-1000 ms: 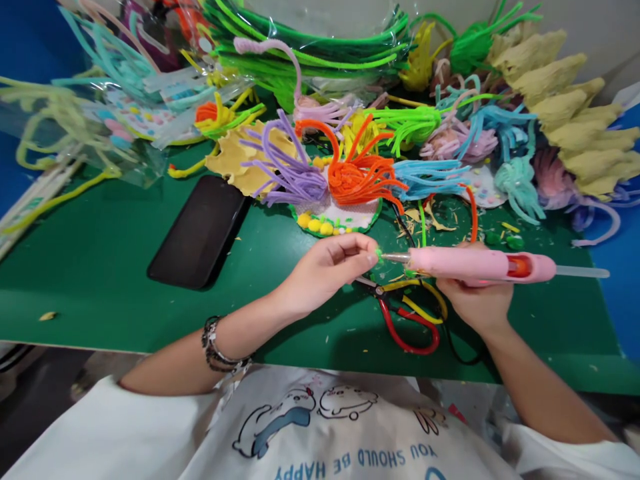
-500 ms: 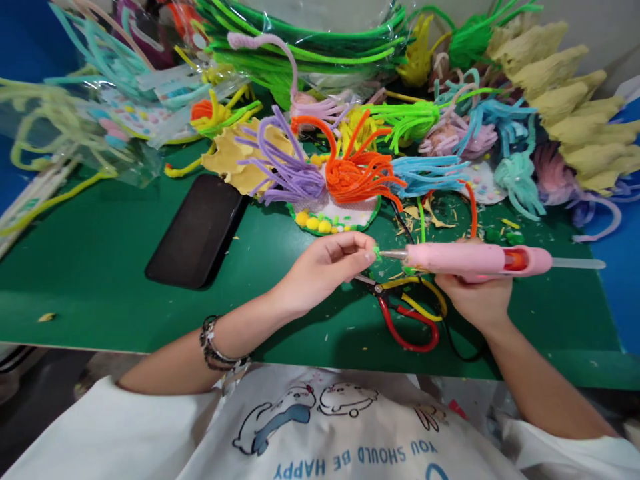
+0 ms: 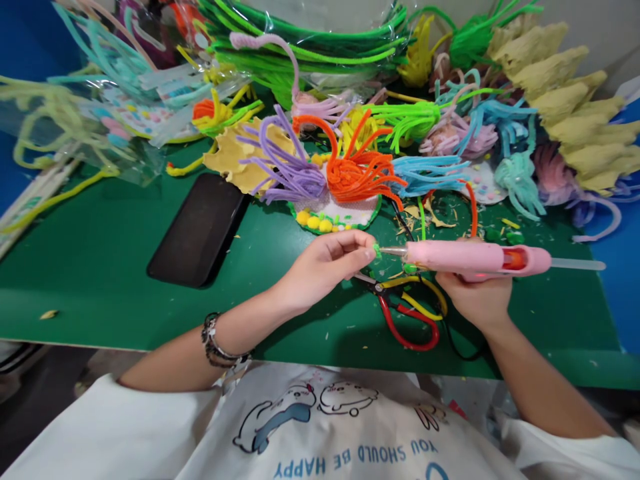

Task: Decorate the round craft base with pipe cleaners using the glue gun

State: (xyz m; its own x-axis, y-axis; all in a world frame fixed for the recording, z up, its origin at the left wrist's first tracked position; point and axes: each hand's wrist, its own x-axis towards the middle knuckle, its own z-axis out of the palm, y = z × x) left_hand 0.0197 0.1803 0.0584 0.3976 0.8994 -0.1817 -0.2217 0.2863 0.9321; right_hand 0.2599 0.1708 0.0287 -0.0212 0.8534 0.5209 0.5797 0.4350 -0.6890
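Observation:
My left hand [image 3: 327, 267] pinches a small green piece [image 3: 377, 251] between thumb and fingertips. The metal nozzle of a pink glue gun [image 3: 455, 257] points left and meets that piece, or is very close to it. Around the gun's handle, my right hand [image 3: 477, 297] is closed; the gun hides part of its fingers. Scissors with red and yellow handles [image 3: 411, 343] lie on the table beneath the gun. Just beyond my left hand sits a white oval pad [image 3: 357, 212] with a green edge and yellow balls, partly under orange [image 3: 353, 175] and purple [image 3: 300, 179] pipe-cleaner bundles.
A black phone [image 3: 197, 230] lies left on the green table [image 3: 100, 280]. Across the back are bagged green pipe cleaners [image 3: 310, 50], a blue bundle [image 3: 430, 172] and other coloured bundles. Yellow ruffled pieces [image 3: 565, 93] stand back right. A black cord [image 3: 453, 343] runs near the scissors.

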